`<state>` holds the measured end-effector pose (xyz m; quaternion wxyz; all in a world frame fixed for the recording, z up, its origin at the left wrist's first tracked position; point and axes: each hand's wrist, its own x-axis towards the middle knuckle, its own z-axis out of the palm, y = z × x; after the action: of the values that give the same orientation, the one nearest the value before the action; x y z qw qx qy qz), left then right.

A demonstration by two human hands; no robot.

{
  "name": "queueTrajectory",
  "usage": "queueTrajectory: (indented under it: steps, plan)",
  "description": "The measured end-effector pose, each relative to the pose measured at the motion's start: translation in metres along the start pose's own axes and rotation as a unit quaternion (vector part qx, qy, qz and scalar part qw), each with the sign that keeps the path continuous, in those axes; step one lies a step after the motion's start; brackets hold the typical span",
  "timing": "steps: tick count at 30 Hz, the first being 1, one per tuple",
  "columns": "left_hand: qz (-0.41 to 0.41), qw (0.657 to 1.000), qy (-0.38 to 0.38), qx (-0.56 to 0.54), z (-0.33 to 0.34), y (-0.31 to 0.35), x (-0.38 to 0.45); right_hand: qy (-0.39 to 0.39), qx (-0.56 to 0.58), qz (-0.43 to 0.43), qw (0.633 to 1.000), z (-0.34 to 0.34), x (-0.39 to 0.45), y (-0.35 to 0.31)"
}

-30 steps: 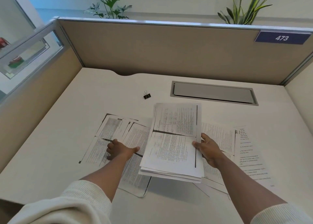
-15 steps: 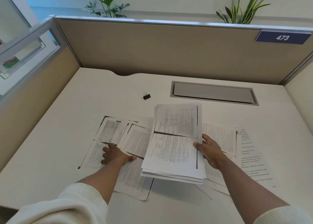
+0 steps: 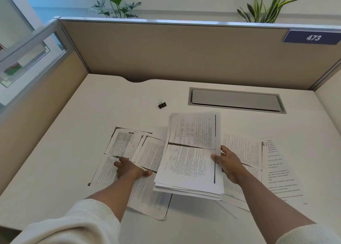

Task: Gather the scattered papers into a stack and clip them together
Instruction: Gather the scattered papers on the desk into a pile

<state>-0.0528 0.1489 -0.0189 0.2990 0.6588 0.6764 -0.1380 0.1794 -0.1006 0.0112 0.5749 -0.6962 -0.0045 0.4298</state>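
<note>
My right hand grips the right edge of a stack of printed papers and holds it a little above the desk. My left hand lies flat, fingers spread, on loose sheets to the left of the stack. One of them, a sheet, runs under my left forearm. More sheets lie on the right, partly under the stack and my right hand, with a further page at the far right. A black binder clip sits on the desk beyond the papers.
The white desk is closed in by tan partition walls at the back and both sides. A grey cable hatch is set into the desk at the back right. Plants stand behind the partition.
My left hand has slid left across the loose sheets on the desk. The stack in my right hand has barely moved.
</note>
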Motion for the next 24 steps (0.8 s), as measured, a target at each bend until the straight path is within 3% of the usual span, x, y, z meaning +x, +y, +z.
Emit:
queueTrajectory:
  steps: [14, 21, 24]
  plan:
    - [0.007, 0.997, -0.007, 0.082, -0.001, 0.004, -0.002, 0.005, -0.007, 0.008, 1.000, 0.005, -0.001, 0.001]
    - [0.016, 0.997, -0.002, -0.069, 0.004, -0.001, 0.004, 0.006, -0.002, 0.006, 1.000, -0.001, -0.001, 0.000]
    - [0.057, 0.992, -0.013, -0.110, 0.004, -0.001, 0.006, 0.017, 0.006, 0.008, 1.000, -0.006, 0.000, 0.002]
